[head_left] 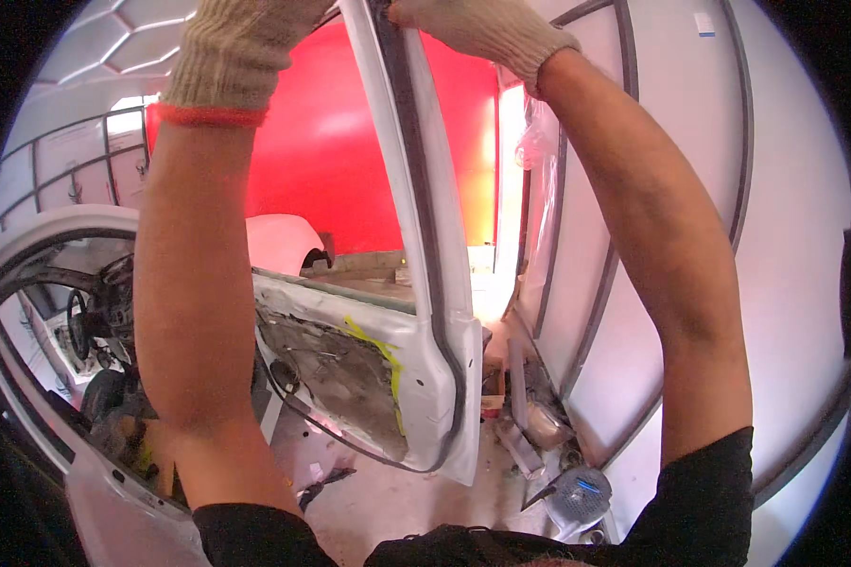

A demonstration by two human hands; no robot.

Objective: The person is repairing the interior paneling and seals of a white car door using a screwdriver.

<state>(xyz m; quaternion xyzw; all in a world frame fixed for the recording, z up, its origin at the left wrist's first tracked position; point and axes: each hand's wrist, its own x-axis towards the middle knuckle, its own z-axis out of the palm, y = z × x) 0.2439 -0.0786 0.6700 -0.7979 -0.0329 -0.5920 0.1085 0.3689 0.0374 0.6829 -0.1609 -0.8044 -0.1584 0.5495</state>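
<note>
A white car door (pixel 459 378) stands open in front of me, its tall window frame (pixel 373 94) rising past the upper edge. Along the door's edge runs a black rubber door seal (pixel 425 180); lower down, a dark strand hangs in a loop below the door. My right hand (pixel 482 33), in a knitted glove, has its fingertips closed at the seal near the top of the frame. Raised on the other side of the frame is my left hand (pixel 246 47), gloved with an orange cuff edge. Its fingers are cut off by the picture's upper edge.
At left is the car body (pixel 66 222) with its doorway and steering wheel (pixel 78 323). A white curved panel (pixel 284 241) lies before a red wall (pixel 331 142). Loose parts and a round grey device (pixel 579 499) sit on the floor beside the pale right wall (pixel 681 123).
</note>
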